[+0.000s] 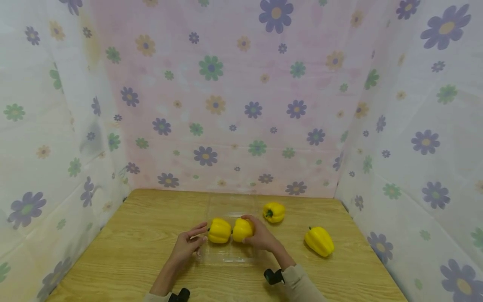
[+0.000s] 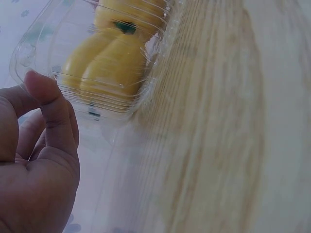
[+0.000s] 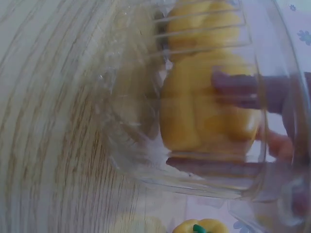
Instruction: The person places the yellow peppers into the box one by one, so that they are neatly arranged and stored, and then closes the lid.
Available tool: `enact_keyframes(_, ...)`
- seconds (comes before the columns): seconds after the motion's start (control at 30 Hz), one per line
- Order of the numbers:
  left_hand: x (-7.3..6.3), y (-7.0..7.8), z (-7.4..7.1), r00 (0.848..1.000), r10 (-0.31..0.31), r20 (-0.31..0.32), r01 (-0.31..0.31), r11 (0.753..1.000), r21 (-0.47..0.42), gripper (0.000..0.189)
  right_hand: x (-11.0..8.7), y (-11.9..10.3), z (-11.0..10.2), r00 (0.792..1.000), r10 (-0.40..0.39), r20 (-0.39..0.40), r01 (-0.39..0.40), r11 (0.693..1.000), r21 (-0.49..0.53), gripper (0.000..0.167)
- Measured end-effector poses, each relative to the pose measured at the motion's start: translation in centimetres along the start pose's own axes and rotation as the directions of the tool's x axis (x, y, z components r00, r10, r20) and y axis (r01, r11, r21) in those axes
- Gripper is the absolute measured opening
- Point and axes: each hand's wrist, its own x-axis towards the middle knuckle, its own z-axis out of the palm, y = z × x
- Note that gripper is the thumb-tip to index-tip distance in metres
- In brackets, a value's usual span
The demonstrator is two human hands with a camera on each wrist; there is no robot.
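On the worktop (image 1: 132, 235) we have the container (image 1: 230, 261), with its lid (image 1: 232, 205) lying behind it. Inside the container are, side by side, the left pepper (image 1: 220, 230) and the right pepper (image 1: 241, 230). The left hand (image 1: 188, 243) is at the container's left side, the right hand (image 1: 263, 235) around the right pepper. Right of the container we find the rear pepper (image 1: 275, 212) — and the front pepper (image 1: 319, 241), further right and nearer to us.

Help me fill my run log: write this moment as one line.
left hand: at box edge; right hand: holding pepper inside box; box: open, two peppers inside; table: two more peppers
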Motion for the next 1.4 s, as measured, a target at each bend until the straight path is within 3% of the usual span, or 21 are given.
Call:
enact_keyframes(0.3, -0.1, -0.1, 0.0, 1.000, 0.021, 0.005, -0.021, 1.000, 0.008, 0.044, 0.5, 0.3, -0.5, 0.995, 0.013, 0.097, -0.025, 0.993, 0.117, 0.071)
enact_keyframes(0.5, -0.2, -0.2, 0.0, 1.000, -0.014, -0.001, 0.014, 1.000, -0.007, 0.045, 0.7, 0.6, -0.5, 0.993, 0.023, 0.118, -0.039, 0.990, 0.136, 0.067)
enact_keyframes(0.83, -0.1, -0.4, -0.2, 0.999, 0.041, 0.019, -0.042, 0.999, 0.011, 0.045, 0.7, -0.1, -0.1, 0.996, 0.048, 0.077, -0.051, 0.998, 0.041, 0.067)
enact_keyframes(1.4, -0.1, 0.0, 0.1, 0.999, -0.034, -0.016, 0.034, 0.999, -0.004, 0.047, -0.3, -1.5, -0.6, 1.000, 0.010, 0.001, -0.010, 0.996, -0.089, 0.065)
